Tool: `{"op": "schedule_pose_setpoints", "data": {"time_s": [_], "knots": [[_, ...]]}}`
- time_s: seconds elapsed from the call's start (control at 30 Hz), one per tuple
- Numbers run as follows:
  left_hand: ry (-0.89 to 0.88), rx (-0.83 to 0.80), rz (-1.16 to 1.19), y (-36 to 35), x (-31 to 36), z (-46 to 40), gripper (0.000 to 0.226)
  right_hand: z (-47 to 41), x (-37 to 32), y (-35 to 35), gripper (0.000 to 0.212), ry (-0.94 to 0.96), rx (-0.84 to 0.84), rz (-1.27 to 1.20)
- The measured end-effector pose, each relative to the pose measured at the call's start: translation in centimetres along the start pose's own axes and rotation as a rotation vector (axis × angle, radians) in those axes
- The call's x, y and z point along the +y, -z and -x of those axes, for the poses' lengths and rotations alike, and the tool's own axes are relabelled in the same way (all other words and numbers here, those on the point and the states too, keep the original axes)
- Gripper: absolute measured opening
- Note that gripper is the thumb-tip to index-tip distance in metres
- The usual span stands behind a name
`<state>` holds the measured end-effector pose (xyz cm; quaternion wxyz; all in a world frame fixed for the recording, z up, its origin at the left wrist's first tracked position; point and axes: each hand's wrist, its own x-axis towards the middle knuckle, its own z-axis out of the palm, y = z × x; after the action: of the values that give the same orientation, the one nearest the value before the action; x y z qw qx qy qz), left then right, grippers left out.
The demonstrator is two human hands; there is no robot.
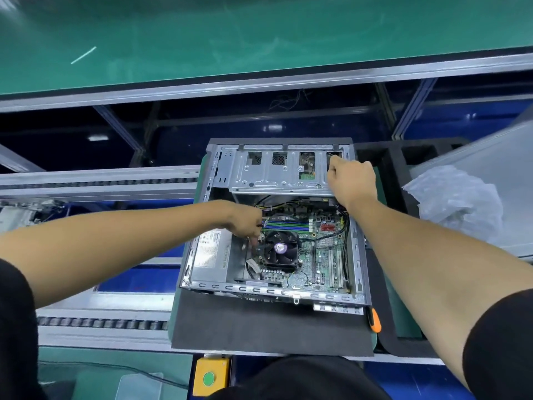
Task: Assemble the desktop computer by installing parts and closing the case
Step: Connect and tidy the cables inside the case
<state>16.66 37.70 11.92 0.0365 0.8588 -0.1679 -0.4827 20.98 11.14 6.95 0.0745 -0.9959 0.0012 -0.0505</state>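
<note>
The worktop (103, 304) is a metal-framed conveyor line with roller-chain tracks along its rails. A black foam mat (268, 327) lies on it over a green pad (403, 310), and the open computer case (277, 226) sits on the mat. An orange-handled screwdriver (374, 320) lies at the mat's right edge, just beside the case's near right corner; a black foam tray (395, 168) lies to the right, carrying crumpled clear plastic wrap (458, 200).

One open case (357, 272), two hands (246, 222).

text: none legible | power supply label (210, 247): print too small to read (blurred) | elsewhere: none
</note>
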Motion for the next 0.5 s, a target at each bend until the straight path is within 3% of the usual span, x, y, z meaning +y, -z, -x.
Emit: {"op": "schedule_pose_setpoints", "data": {"time_s": [0.1, 0.2, 0.33, 0.5], "knots": [[-0.015, 0.040, 0.089, 0.6, -0.4, 0.1, 0.043, 0.0, 0.0, 0.1, 0.018, 0.001, 0.000, -0.005], [-0.039, 0.027, 0.124, 0.5, -0.6, -0.7, 0.056, 0.1, -0.1, 0.1, 0.018, 0.001, 0.004, -0.020], [-0.136, 0.278, 0.026, -0.3, 0.4, -3.4, 0.049, 0.1, -0.1, 0.2, 0.017, -0.004, 0.000, -0.038], [-0.190, 0.427, 0.019, -1.0, 3.0, -6.5, 0.030, 0.1, -0.2, 0.3, 0.017, -0.018, -0.014, -0.032]]}}
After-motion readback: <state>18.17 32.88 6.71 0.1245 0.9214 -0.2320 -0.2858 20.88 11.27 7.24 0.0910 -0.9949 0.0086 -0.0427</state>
